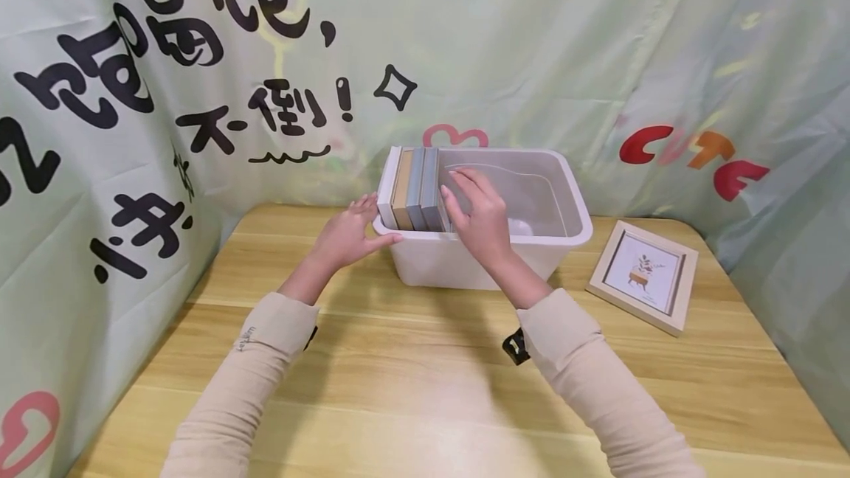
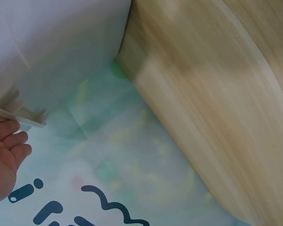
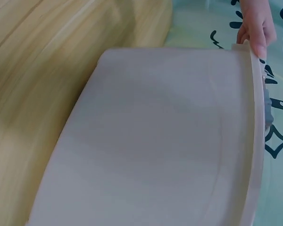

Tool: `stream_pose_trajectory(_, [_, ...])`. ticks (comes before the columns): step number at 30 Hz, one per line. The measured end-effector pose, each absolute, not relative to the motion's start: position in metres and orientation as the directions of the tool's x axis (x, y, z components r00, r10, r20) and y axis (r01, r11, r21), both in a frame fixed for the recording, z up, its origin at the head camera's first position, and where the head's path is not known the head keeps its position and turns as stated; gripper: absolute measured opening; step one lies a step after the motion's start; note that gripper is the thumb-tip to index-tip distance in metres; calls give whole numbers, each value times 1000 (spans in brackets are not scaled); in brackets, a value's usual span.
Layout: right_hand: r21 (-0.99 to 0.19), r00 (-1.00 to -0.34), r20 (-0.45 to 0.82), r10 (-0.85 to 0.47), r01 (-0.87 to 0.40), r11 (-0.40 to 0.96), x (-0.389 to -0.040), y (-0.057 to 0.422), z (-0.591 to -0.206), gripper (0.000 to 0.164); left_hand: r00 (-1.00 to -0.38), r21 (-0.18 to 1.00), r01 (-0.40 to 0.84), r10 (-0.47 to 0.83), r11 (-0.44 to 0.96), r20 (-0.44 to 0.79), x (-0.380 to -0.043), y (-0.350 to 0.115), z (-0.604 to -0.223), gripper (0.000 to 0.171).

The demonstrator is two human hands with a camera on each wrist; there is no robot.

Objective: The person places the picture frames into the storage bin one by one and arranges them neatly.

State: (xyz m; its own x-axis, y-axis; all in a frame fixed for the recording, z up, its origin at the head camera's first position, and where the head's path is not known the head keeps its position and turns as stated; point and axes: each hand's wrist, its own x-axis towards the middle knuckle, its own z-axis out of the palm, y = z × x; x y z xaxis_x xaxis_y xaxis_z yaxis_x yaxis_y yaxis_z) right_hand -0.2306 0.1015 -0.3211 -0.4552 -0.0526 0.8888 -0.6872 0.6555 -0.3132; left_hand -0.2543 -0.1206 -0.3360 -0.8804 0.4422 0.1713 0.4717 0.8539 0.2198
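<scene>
A light grey plastic storage bin (image 1: pixel 458 264) stands on the table. Packed upright at its left end are several flat rectangular pieces, book-like or frame-like: a white one (image 1: pixel 388 190), a tan one (image 1: pixel 401 190) and blue-grey ones (image 1: pixel 430 194). My left hand (image 1: pixel 348 231) grips the bin's front left corner, thumb along the front rim, fingers at the left side; the left wrist view shows those fingers (image 2: pixel 12 141) bent under the rim. Over the bin's inside, my right hand (image 1: pixel 481 216) has loosely bent fingers, its thumb and fingertips close beside the rightmost blue-grey piece.
A light wood picture frame (image 1: pixel 600 271) with a plant drawing lies face up right of the bin. Wood-grain table (image 1: pixel 398 375) extends in front. Printed cloth (image 1: pixel 518 57) hangs behind and at both sides, close to the table's edges.
</scene>
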Motion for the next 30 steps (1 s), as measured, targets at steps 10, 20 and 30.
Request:
stream_pose_trajectory(10, [-276, -391, 920, 3, -644, 714, -222, 135, -322, 26, -882, 228, 469, 440, 853, 166, -254, -123, -333, 82])
stream_pose_trajectory(20, [-293, -451, 892, 15, -554, 780, -214, 170, -336, 37, -876, 220, 479, 447, 850, 181, -255, -125, -331, 79])
stream_pose_trajectory(30, [-283, -487, 874, 1, -507, 814, -196, 212, -357, 48, -879, 227, 476, 449, 849, 162, -251, -122, -332, 80])
